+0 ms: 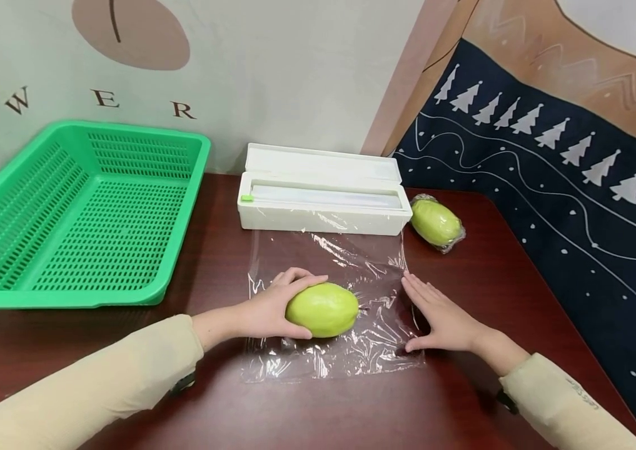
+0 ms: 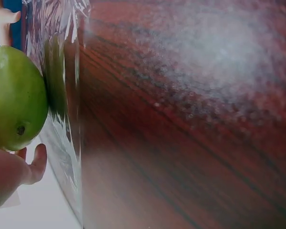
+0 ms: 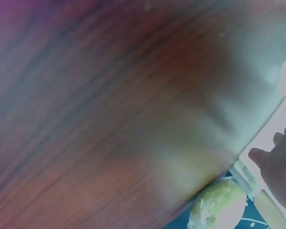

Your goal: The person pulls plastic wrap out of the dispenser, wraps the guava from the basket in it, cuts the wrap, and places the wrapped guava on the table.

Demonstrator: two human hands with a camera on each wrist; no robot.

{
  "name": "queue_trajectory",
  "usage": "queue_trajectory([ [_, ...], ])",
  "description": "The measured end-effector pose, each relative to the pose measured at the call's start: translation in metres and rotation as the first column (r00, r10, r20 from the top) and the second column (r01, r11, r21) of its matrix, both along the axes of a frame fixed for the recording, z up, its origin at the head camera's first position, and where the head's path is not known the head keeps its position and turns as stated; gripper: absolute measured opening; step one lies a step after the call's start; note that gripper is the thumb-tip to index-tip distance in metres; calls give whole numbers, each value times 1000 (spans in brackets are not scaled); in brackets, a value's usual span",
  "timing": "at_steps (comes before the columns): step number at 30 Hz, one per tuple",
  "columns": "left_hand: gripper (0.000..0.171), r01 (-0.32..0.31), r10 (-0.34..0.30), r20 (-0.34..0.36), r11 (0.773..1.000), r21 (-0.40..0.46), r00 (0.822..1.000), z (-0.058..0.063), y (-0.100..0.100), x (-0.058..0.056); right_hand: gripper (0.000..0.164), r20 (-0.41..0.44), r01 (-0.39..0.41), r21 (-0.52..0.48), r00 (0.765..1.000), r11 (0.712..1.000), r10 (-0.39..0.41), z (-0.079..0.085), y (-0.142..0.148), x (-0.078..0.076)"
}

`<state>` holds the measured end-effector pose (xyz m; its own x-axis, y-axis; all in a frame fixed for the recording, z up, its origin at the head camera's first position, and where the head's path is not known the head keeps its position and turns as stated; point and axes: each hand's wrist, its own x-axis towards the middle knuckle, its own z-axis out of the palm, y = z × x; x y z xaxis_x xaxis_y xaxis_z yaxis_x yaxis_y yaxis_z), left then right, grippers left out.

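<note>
Left hand (image 1: 274, 310) grips smooth green oval fruit (image 1: 323, 310) | right hand (image 1: 444, 319), toward bench (image 1: 520, 300) right edge, thumb spread, at clear plastic film (image 1: 371, 353) | fruit likely firm, slippery; cup middle

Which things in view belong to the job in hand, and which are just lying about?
In the job:
bare green fruit, in the left grip
clear film, beneath it
white box, film running out of it

Apparently just lying about:
green basket
wrapped fruit
</note>
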<state>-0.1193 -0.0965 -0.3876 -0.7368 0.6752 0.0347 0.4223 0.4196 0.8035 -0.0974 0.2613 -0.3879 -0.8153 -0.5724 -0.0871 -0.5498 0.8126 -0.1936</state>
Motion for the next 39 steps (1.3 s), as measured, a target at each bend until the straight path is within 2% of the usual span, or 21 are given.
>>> queue_trajectory([
  [4,93,-18,18,-7,1000,15,1000,-1,-4,1,110,-85,8,-50,996,999,-12,9,0,2],
  [7,94,-47,47,-25,999,19,999,1,-14,4,91,-144,-46,-106,989,993,30,15,-2,8],
  [10,80,-75,75,-37,997,4,996,2,-31,12,68,-132,-152,-111,982,982,137,16,-3,20],
  [12,63,-61,60,-55,998,-27,997,1,-44,20,55,-90,-214,-84,974,973,206,14,-4,29],
  [14,51,-8,2,-72,997,-83,997,-1,-55,28,46,-64,-252,-59,967,966,248,11,-5,35],
  [16,43,70,-85,-92,985,-155,992,-4,-63,35,37,-64,-272,-49,961,961,269,8,-5,37],
  [18,39,148,-183,-136,961,-232,974,-6,-68,41,30,-93,-296,-52,952,954,290,7,-5,36],
  [20,32,194,-252,-182,939,-284,951,-9,-72,44,24,-121,-335,-60,938,940,326,6,-5,33],
  [23,21,227,-304,-251,928,-294,919,-13,-76,44,19,-158,-398,-67,910,915,384,7,-5,29],
  [25,16,240,-314,-265,930,-277,912,-15,-78,43,19,-169,-419,-70,900,906,403,8,-5,28],
  [28,16,262,-328,-276,932,-248,904,-15,-79,41,17,-155,-409,-66,905,910,396,11,-5,28],
  [34,17,287,-338,-194,924,-251,921,-5,-80,40,12,-57,-351,-42,936,935,348,23,-7,30],
  [39,18,288,-332,-152,923,-254,931,3,-81,38,11,-7,-329,-57,944,943,329,29,-6,28],
])
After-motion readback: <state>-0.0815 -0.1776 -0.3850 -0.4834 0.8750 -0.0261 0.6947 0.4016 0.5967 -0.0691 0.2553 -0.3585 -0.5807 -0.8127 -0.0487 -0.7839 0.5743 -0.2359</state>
